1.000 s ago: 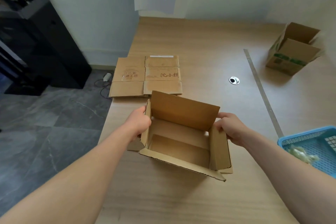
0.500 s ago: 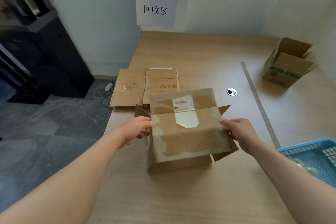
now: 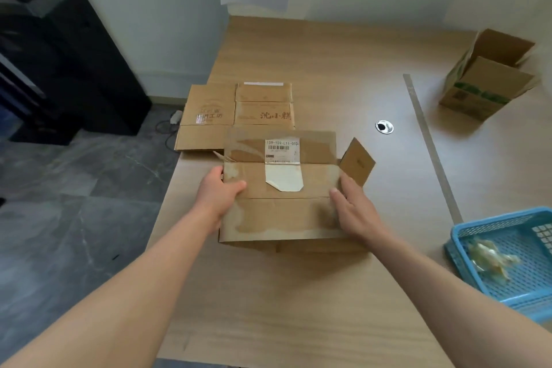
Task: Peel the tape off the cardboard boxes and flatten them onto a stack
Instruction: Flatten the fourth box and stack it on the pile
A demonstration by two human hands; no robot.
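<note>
A brown cardboard box [image 3: 283, 215] lies collapsed, bottom side up, in the middle of the wooden table [image 3: 298, 308]. It bears a white shipping label [image 3: 282, 148] and patches of tape residue. One side flap [image 3: 357, 163] sticks up at its right end. My left hand [image 3: 219, 193] grips the box's left edge with the thumb on top. My right hand [image 3: 354, 207] holds the right edge, thumb lying on the top face. A stack of flattened boxes [image 3: 206, 116] sits just beyond, partly overlapped by the held box.
An open cardboard box [image 3: 484, 84] stands at the far right. A blue plastic basket [image 3: 466, 236] with a wad of peeled tape [image 3: 490, 257] is at the right edge. A metal strip [image 3: 430, 146] and a cable grommet [image 3: 384, 127] lie between. The table's left edge drops to the floor.
The box went from standing open-side-up to turned over and pressed nearly flat. It has shifted toward the stack, and both hands moved onto its side edges.
</note>
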